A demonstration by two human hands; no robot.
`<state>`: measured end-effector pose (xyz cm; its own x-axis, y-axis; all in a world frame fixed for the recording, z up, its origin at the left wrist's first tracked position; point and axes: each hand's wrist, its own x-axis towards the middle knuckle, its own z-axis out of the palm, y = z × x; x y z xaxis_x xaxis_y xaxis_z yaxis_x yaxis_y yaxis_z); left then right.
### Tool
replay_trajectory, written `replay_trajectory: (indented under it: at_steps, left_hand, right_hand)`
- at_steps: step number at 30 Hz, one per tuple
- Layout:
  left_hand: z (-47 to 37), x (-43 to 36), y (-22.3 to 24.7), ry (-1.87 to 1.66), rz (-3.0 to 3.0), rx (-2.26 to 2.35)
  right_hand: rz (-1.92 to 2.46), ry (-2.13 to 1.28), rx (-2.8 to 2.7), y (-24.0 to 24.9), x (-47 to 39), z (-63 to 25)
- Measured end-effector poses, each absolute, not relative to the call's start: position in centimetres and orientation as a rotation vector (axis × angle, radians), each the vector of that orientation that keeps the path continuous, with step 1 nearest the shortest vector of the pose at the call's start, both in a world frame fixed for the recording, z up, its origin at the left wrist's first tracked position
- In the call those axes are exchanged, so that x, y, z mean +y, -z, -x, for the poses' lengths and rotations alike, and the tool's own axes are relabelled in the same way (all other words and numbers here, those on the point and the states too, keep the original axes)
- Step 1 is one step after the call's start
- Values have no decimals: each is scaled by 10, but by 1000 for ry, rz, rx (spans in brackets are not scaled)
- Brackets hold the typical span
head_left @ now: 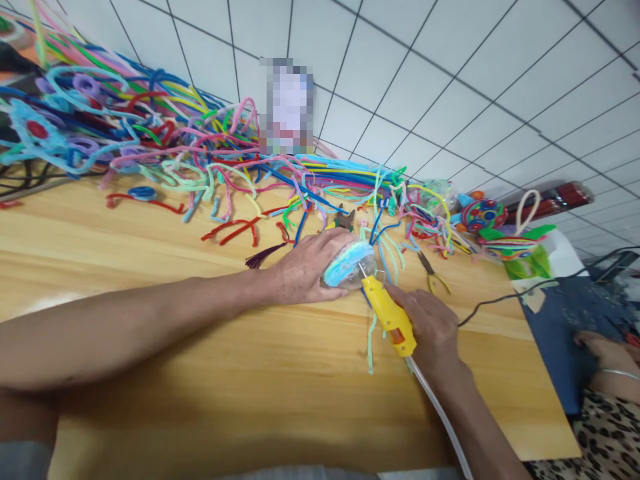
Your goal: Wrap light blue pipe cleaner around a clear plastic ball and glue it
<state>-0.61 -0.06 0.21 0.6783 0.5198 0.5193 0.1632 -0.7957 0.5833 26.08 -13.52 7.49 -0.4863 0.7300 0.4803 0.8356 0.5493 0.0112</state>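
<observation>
My left hand [313, 270] is wrapped round a clear rounded plastic piece [350, 265] with blue and pale green pipe cleaners laid across it. In my right hand [433, 327] is a yellow hot glue gun [387, 313], with a clear glue stick [440, 407] trailing from its rear end. The gun's metal nozzle points at the plastic piece and looks to touch its right side. Pale green pipe cleaner strips [371, 343] stick out beneath the piece and the gun. My left fingertips are partly hidden behind the piece.
Many coloured pipe cleaners [200, 133] heap along the tiled wall. Yellow-handled pliers [433, 275], red pipe cleaner pieces [240, 230] and a dark tassel [265, 255] lie on the wooden table [200, 373]. A black cord [500, 298] crosses the right side. Another person's arm [607, 367] shows at far right.
</observation>
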Motion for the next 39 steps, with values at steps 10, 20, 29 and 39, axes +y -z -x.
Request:
replay_trajectory:
  at_steps: [10, 20, 29, 39]
  left_hand:
    - [6, 0, -2, -951, -2367, 513]
    - [6, 0, -2, -930, -2369, 532]
    - [6, 0, -1, -963, -2433, 524]
    - [7, -1, -2, -974, -2435, 516]
  right_hand:
    - [1281, 400, -2420, -79, -136, -267]
    - [1276, 415, -2361, -79, -136, -261]
    - [1281, 428, -2375, -77, -136, -261]
    - [1276, 379, -2375, -77, -137, -259]
